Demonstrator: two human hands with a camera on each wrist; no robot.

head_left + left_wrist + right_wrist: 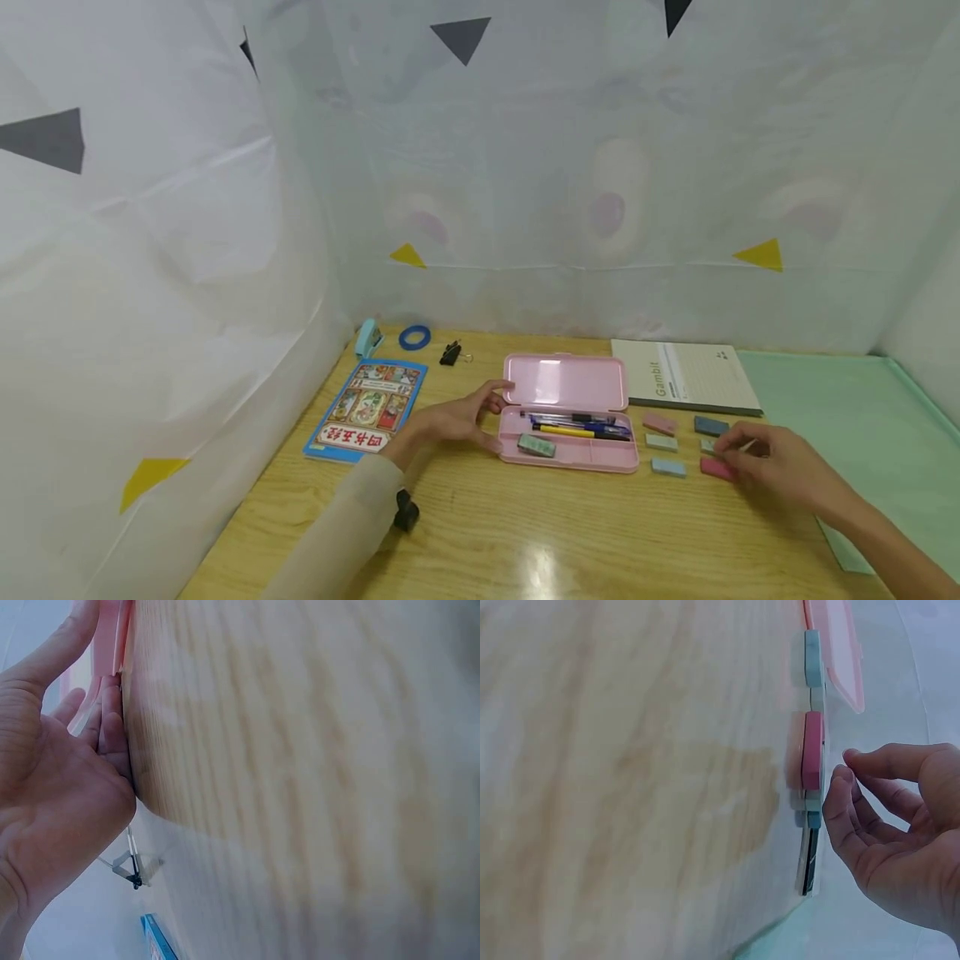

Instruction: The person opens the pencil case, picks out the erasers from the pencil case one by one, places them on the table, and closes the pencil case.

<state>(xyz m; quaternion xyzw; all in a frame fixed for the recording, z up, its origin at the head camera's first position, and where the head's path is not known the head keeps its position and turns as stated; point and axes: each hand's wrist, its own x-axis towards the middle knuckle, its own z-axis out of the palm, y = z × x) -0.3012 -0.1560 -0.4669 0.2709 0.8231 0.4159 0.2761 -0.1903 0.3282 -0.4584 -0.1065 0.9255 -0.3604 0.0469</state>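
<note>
On the wooden bench, the left hand lies with straight fingers pressed against the end of the open pink pencil case, apparently steadying it. Pens and a green eraser lie inside. Just right of the case sit small loose erasers; the right hand hovers at the dark pink eraser, fingers curled toward it, gripping nothing yet.

Erasers crowd between case and notebook.
</note>
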